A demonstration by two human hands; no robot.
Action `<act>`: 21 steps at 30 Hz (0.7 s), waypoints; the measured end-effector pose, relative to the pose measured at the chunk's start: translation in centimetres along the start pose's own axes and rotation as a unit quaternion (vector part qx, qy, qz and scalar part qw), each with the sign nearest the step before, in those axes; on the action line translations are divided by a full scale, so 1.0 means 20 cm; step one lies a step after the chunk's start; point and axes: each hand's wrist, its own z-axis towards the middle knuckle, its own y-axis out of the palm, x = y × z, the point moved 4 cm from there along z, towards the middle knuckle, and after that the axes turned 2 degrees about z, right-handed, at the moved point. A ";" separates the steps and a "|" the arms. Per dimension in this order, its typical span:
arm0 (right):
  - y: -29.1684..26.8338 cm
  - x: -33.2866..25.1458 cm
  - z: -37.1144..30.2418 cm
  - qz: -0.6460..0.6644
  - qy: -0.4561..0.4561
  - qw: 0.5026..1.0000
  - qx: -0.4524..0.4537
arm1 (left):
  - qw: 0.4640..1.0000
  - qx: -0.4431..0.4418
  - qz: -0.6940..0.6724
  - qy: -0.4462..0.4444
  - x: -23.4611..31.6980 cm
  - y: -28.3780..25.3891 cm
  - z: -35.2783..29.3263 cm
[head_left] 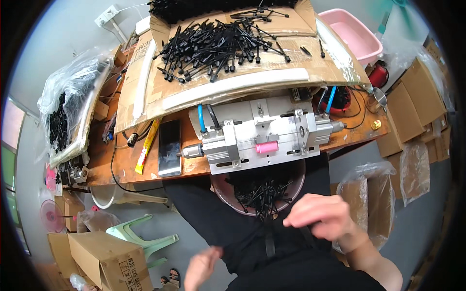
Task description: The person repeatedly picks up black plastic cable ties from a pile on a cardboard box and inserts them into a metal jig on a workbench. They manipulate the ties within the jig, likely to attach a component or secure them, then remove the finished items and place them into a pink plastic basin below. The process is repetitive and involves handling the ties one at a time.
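My right hand (323, 217) hovers over my lap, just right of a pinkish basin (300, 186). Its fingers are bent and pressed together; whatever they hold, if anything, is hidden. My left hand (203, 266), smeared by motion, is low over my left thigh with its fingers curled in. In the basin between my knees lie several black plastic pieces with thin stems (264, 196). Above it, on the table edge, sits a metal clamping fixture (286, 123) with cylinders at both ends and a pink cylindrical piece (267, 147) at its middle front.
A cardboard sheet (141, 53) behind the fixture bears a heap of black stemmed pieces (208, 48). Left of the fixture lie a phone (169, 148) and a yellow packet (147, 148). A green stool (143, 237) and cardboard box (109, 257) stand left; open cartons (412, 99) stand right.
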 end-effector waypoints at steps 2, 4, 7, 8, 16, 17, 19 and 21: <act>0.05 -0.14 0.12 0.124 -0.129 0.984 -0.020 | 0.860 0.339 -0.228 0.307 0.54 -0.35 -0.01; 0.09 -0.24 0.22 0.176 -0.209 0.961 -0.030 | 0.624 0.435 -0.383 0.525 0.81 -0.48 -0.11; 0.15 -0.32 0.26 0.190 -0.289 0.938 -0.039 | 0.509 0.249 -0.380 0.731 1.05 -0.55 -0.18; 0.18 -0.32 0.25 0.190 -0.311 0.930 -0.041 | 0.513 0.223 -0.374 0.740 1.08 -0.54 -0.18; 0.20 -0.27 0.25 0.110 -0.407 0.906 -0.031 | 0.550 0.095 -0.367 0.744 1.16 -0.54 0.03; 0.20 -0.26 0.24 0.096 -0.414 0.905 -0.031 | 0.554 0.081 -0.363 0.745 1.16 -0.54 0.04; 0.18 -0.26 0.21 0.067 -0.434 0.898 -0.034 | 0.563 0.051 -0.352 0.746 1.19 -0.54 0.08; 0.16 -0.22 0.21 0.047 -0.444 0.894 -0.029 | 0.574 0.025 -0.342 0.743 1.19 -0.54 0.14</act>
